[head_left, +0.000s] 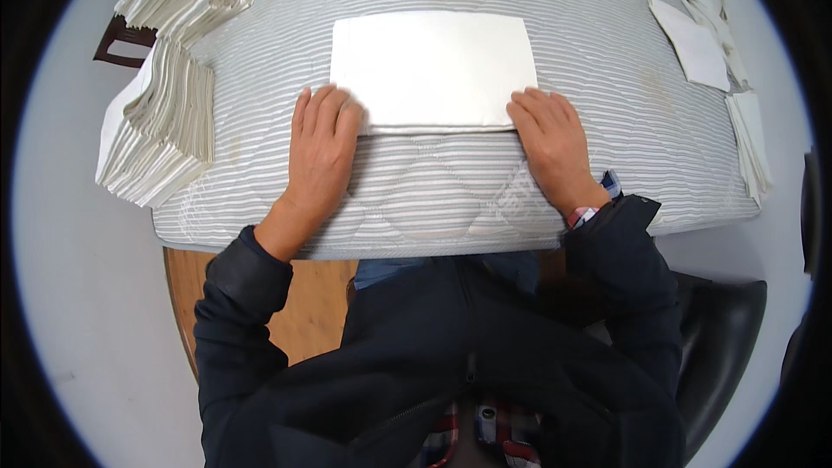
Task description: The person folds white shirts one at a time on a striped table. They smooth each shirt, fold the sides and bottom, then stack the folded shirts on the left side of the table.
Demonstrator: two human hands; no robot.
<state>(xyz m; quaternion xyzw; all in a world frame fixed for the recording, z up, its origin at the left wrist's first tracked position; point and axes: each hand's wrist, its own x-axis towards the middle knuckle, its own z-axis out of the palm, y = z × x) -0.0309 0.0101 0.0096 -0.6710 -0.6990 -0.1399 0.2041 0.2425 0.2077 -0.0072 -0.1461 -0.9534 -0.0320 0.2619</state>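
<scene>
A folded white cloth (433, 69) lies flat on the striped quilted mattress (433, 182) in front of me, its near edge showing a few layers. My left hand (325, 143) is closed at the cloth's near left corner, fingers bent and thumb side against the edge. At the near right corner my right hand (553, 143) is closed in the same way. Both thumbs and the undersides of the fingers are mostly hidden.
Tall stacks of folded white cloths (169, 121) stand along the mattress's left side. More loose folded cloths (693, 43) lie at the right edge. A dark chair (719, 355) is at the lower right; wooden floor (303, 312) shows below the mattress.
</scene>
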